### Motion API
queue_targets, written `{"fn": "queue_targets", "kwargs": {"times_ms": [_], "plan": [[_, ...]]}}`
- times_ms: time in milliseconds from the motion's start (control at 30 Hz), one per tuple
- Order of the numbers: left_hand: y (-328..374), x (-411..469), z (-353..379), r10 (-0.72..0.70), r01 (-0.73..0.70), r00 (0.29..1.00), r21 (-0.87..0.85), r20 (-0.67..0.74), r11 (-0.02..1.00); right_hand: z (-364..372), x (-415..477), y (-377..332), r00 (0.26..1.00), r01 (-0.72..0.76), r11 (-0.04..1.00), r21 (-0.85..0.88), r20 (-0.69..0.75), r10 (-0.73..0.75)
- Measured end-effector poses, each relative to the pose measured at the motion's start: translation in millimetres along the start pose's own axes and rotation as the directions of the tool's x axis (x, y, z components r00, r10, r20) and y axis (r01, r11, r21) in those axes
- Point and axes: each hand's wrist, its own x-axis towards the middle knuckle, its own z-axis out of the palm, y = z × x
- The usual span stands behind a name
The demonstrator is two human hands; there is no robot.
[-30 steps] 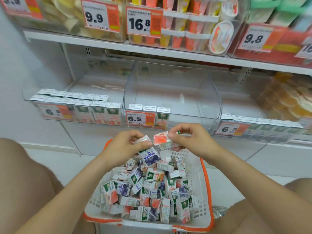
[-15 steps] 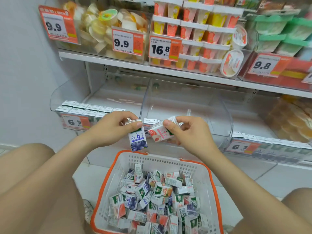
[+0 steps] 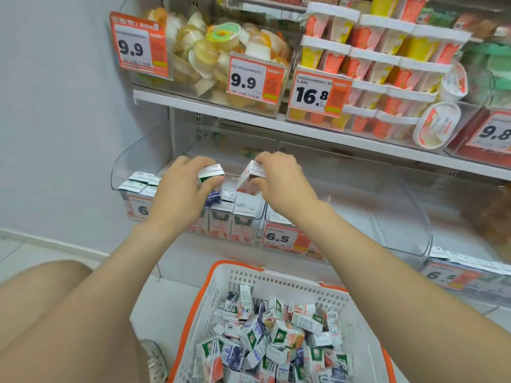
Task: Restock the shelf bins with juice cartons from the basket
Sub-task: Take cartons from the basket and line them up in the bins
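Over the front row of the left shelf bin [image 3: 119, 167], a blue-and-white juice carton [image 3: 213, 189] stands upright in the left hand [image 3: 177, 197], fingers curled over its top and thumb against its side. Just beside it, the right hand [image 3: 284, 186] pinches a tilted pink-and-white carton [image 3: 253, 172] by its upper end, fingertips on top and thumb below. Both sit close above the upright cartons [image 3: 243, 219] lining the bin's front. Below, an orange-rimmed white basket [image 3: 276, 283] holds a loose heap of mixed cartons [image 3: 276, 335]
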Motion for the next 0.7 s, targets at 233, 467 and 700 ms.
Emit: {"fn": "queue_targets", "kwargs": {"times_ms": [233, 467, 700], "plan": [[-13, 8, 6, -0.075, 0.079, 0.989, -0.028, 0.130, 0.996, 17, 29, -15, 0.980, 0.156, 0.865, -0.477, 0.185, -0.074], [-6, 7, 6, -0.138, 0.151, 0.986, -0.156, 0.094, 0.976, 29, 27, -11, 0.890, 0.344, 0.846, -0.407, 0.429, -0.155], [23, -4, 12, -0.058, 0.069, 0.997, -0.281, 0.046, 0.957, 15, -6, 13, 0.970, 0.212, 0.974, -0.084, -0.106, -0.220]]}}
